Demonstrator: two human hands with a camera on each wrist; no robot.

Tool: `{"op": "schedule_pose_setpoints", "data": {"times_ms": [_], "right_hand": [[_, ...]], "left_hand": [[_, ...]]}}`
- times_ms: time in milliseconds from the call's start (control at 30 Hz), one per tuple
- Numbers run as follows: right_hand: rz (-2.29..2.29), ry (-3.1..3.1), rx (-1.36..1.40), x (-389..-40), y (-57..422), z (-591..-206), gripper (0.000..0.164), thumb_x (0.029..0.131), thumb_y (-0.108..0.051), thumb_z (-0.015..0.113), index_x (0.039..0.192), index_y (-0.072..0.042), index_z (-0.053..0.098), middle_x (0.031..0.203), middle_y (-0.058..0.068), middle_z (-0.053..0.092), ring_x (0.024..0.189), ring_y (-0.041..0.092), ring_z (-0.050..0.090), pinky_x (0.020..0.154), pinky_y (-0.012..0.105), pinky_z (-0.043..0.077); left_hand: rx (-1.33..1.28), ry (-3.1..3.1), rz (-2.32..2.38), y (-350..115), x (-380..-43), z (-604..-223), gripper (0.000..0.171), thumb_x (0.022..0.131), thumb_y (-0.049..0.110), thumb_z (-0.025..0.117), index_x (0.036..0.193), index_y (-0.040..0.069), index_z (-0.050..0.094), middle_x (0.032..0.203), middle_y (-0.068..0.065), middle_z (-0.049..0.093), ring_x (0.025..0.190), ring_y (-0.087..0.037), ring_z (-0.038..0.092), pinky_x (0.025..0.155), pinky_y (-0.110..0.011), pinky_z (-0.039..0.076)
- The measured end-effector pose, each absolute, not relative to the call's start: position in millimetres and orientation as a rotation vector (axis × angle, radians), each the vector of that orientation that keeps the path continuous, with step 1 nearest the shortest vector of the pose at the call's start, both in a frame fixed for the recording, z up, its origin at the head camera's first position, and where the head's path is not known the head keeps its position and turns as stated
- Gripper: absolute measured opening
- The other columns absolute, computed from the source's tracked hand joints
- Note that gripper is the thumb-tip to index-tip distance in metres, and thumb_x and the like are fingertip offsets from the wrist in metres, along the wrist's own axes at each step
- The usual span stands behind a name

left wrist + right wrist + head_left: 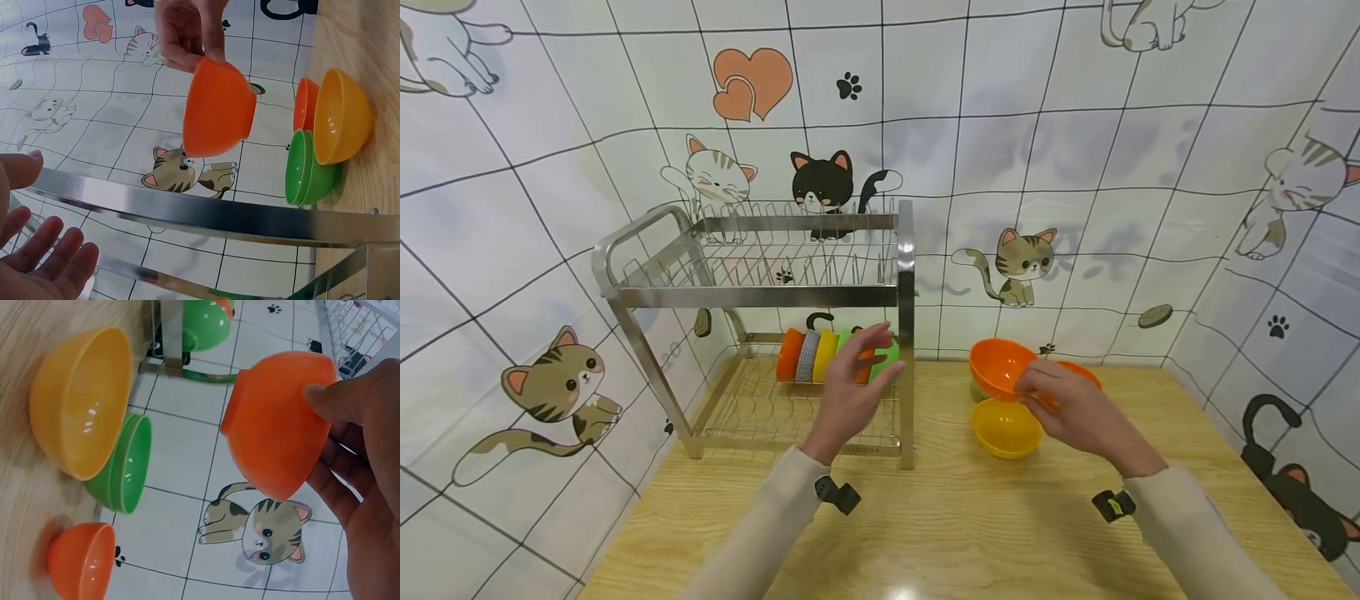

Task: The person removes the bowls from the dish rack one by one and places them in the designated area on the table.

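Note:
My right hand (1071, 408) pinches an orange bowl (1000, 367) by its rim, thumb on the outer side. In the right wrist view that orange bowl (275, 425) hangs in the air, tilted. Below it on the table stands a yellow bowl (1007, 429). Stacked green bowls (128, 465) sit behind the yellow one, mostly hidden in the head view. Another orange bowl (84, 559) stands beside them, partly covered by my right hand in the head view. My left hand (853, 379) holds nothing, fingers spread, in front of the rack's right part.
A two-tier metal dish rack (760, 296) stands at the left on the wooden table (955, 533). On its lower tier several bowls (827, 354) in orange, grey check, yellow and green stand on edge in a row. Cat-print tiled walls (1097, 167) enclose the back and sides.

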State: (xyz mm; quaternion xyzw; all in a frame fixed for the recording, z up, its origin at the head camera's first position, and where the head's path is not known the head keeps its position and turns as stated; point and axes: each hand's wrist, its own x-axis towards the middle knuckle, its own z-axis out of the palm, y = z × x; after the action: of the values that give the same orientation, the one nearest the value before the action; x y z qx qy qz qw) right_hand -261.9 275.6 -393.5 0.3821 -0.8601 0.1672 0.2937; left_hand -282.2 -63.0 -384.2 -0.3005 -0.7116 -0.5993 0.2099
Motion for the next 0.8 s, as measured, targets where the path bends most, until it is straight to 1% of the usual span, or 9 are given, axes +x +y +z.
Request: {"op": "schedule_pose_setpoints", "data": {"times_ms": [133,200,400,533,633,700,800], "right_hand": [[0.451,-2.294,0.972,-271,284,-399,0.035,0.072,0.007,0.086,0.092,-0.015,0.067,0.093,-0.006,0.065,0.084,0.009,0.059,0.079,0.015,0.050],[0.442,-2.303,0.944,-275,288,-402,0.034,0.072,0.007,0.086,0.091,-0.014,0.068,0.093,-0.006,0.065,0.084,0.009,0.059,0.078,0.019,0.053],[0.446,-2.338,0.877,-286,298,-409,0.030,0.075,0.009,0.081,0.092,-0.013,0.069,0.095,-0.003,0.066,0.086,0.011,0.059,0.075,0.036,0.059],[0.444,-2.372,0.823,-292,306,-413,0.028,0.076,0.009,0.079,0.092,-0.012,0.069,0.094,-0.002,0.065,0.086,0.012,0.058,0.074,0.041,0.058],[0.436,-2.387,0.790,-296,312,-415,0.029,0.076,0.010,0.079,0.092,-0.012,0.070,0.094,-0.001,0.065,0.087,0.013,0.057,0.074,0.040,0.057],[0.437,-2.390,0.769,-299,315,-416,0.029,0.075,0.011,0.080,0.091,-0.012,0.070,0.093,0.000,0.066,0.086,0.014,0.057,0.074,0.041,0.056],[0.435,-2.405,0.729,-302,320,-418,0.028,0.075,0.012,0.079,0.091,-0.010,0.070,0.093,0.002,0.067,0.085,0.018,0.059,0.073,0.043,0.057]], "left_hand": [[-0.842,-1.959,-1.702,-56,-285,-384,0.051,0.096,0.008,0.072,0.144,0.011,0.056,0.131,-0.014,0.064,0.122,-0.030,0.063,0.104,-0.048,0.054],[-0.844,-1.945,-1.725,-53,-286,-384,0.050,0.096,0.008,0.072,0.143,0.010,0.056,0.129,-0.013,0.065,0.120,-0.029,0.064,0.104,-0.045,0.055],[-0.809,-1.896,-1.765,-49,-288,-385,0.042,0.098,0.007,0.068,0.139,0.010,0.060,0.123,-0.013,0.066,0.113,-0.027,0.068,0.102,-0.037,0.057],[-0.741,-1.892,-1.740,-46,-287,-384,0.037,0.098,0.012,0.068,0.135,0.013,0.064,0.117,-0.012,0.070,0.106,-0.026,0.070,0.096,-0.037,0.059],[-0.700,-1.903,-1.719,-44,-288,-384,0.035,0.098,0.013,0.069,0.133,0.014,0.066,0.114,-0.012,0.071,0.103,-0.026,0.070,0.092,-0.042,0.060],[-0.696,-1.901,-1.717,-43,-289,-385,0.034,0.097,0.013,0.070,0.132,0.012,0.067,0.112,-0.013,0.071,0.101,-0.027,0.070,0.092,-0.042,0.061],[-0.708,-1.892,-1.709,-42,-291,-385,0.033,0.097,0.010,0.070,0.130,0.008,0.067,0.110,-0.015,0.070,0.101,-0.028,0.070,0.092,-0.039,0.061]]}}
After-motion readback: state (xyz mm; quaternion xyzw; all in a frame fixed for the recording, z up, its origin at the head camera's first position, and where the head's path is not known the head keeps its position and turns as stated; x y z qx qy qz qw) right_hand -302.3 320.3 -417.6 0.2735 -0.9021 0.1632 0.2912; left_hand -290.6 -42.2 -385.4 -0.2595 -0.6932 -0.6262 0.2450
